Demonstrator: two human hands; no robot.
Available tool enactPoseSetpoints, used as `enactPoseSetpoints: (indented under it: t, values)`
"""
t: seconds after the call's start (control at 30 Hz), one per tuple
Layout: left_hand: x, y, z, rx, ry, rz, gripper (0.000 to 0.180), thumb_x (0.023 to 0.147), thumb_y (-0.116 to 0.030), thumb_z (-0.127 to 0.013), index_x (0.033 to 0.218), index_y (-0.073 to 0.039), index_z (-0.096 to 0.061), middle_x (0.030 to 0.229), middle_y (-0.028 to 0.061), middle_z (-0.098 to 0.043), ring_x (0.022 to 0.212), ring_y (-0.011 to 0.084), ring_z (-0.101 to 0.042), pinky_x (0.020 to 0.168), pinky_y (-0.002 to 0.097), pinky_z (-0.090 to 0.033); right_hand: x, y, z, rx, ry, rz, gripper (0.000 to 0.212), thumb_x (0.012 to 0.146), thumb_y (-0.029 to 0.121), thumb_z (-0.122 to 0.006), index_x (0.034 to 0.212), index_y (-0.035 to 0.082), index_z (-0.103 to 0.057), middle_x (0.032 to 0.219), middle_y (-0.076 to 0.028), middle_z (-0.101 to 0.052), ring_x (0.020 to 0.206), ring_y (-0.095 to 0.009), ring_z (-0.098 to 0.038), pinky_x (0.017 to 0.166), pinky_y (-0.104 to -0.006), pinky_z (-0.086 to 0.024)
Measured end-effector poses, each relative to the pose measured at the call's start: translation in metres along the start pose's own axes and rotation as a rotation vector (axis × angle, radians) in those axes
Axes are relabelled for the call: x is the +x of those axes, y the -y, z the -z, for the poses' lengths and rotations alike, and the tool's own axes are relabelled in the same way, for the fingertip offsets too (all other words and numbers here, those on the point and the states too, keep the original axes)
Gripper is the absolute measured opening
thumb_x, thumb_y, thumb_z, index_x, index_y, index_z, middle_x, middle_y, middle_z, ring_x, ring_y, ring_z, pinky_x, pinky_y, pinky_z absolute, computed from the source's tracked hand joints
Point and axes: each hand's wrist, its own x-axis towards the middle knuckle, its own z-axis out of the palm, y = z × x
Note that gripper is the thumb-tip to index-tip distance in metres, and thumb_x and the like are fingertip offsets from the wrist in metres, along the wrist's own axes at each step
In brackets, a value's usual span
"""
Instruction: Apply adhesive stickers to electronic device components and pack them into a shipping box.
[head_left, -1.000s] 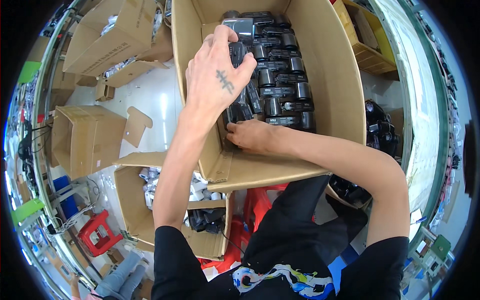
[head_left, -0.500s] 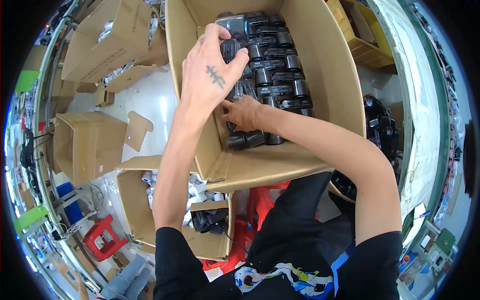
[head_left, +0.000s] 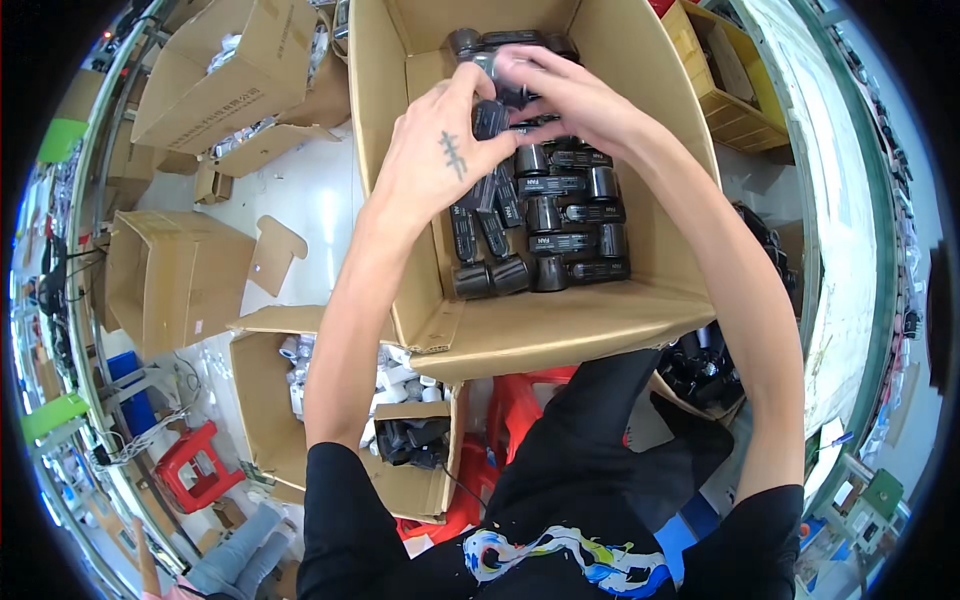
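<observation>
My left hand (head_left: 440, 150) is curled over the upper left of a big cardboard box (head_left: 665, 180), thumb and fingers around a black device (head_left: 490, 119) with a flat body. My right hand (head_left: 590, 105), somewhat blurred, bends over the same device from the right, its fingertips on the dark glossy upper end. Beneath them, black devices (head_left: 560, 243), each with a short cylinder and a flat bar, lie in tight rows. A few in the left column (head_left: 490, 232) lie lengthwise and slightly tilted. My hands hide part of the upper rows.
Below the box stands a smaller carton (head_left: 262, 400) of white parts. Black parts (head_left: 700, 370) fill a container at the right, near a yellow crate (head_left: 705, 75). More cartons (head_left: 190, 285) and a red stool (head_left: 200, 467) are at the left. Another person's legs (head_left: 240, 555) show at lower left.
My right hand has come up from the box's lower left to the upper middle, beside my left hand. The left hand has shifted slightly right and down. Lengthwise devices in the left column are now uncovered.
</observation>
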Motion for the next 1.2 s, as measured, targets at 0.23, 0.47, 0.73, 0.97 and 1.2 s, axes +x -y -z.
enactPoseSetpoints:
  t: [0.23,0.47,0.73,0.97,1.2]
  values:
    - [0.004,0.011,-0.002,0.102,-0.228,-0.005,0.016,0.082,-0.016,-0.052,0.092,-0.005,-0.056,0.094,0.0153,-0.061,0.089,0.0336,-0.060,0.077,0.0418,-0.047,0.059,-0.062,-0.024,-0.170,0.101,-0.013,0.078,0.074,0.034,-0.077,0.123,-0.013,-0.039,0.108,-0.018,-0.058,0.093,-0.019,-0.063,0.074,-0.0292,-0.057]
    - [0.009,-0.004,-0.002,0.039,-0.249,0.007,0.015,0.085,-0.011,-0.048,0.093,-0.001,-0.056,0.095,0.0142,-0.062,0.090,0.0259,-0.062,0.081,0.0354,-0.046,0.117,-0.179,-0.054,-0.548,0.305,0.245,0.075,0.074,0.041,-0.074,0.121,-0.009,-0.042,0.109,-0.024,-0.058,0.102,-0.032,-0.059,0.086,-0.0358,-0.047]
    - [0.003,0.006,0.003,0.111,-0.242,-0.033,0.015,0.084,-0.010,-0.048,0.093,0.000,-0.056,0.094,0.0142,-0.060,0.090,0.0257,-0.060,0.082,0.0345,-0.045,0.092,-0.145,-0.084,-1.052,0.139,0.249,0.057,0.075,0.042,-0.070,0.117,0.005,-0.056,0.118,-0.016,-0.053,0.115,-0.032,-0.049,0.095,-0.0421,-0.040]
    - [0.005,0.007,0.001,0.109,-0.223,0.014,0.016,0.083,-0.014,-0.047,0.094,-0.005,-0.055,0.100,0.0133,-0.056,0.092,0.0305,-0.057,0.080,0.0402,-0.045,0.058,-0.086,-0.067,-1.223,0.365,0.056,0.050,0.081,0.038,-0.064,0.121,0.008,-0.054,0.135,-0.014,-0.044,0.123,-0.034,-0.042,0.101,-0.0440,-0.035]
    - [0.000,0.005,0.008,0.058,-0.203,0.012,0.016,0.086,-0.010,-0.045,0.093,-0.002,-0.056,0.095,0.0159,-0.057,0.090,0.0303,-0.057,0.079,0.0384,-0.045,-0.064,-0.008,0.015,-1.099,-0.374,0.650,0.032,0.081,0.022,-0.062,0.105,0.001,-0.060,0.108,-0.016,-0.058,0.108,-0.033,-0.052,0.095,-0.0402,-0.042]
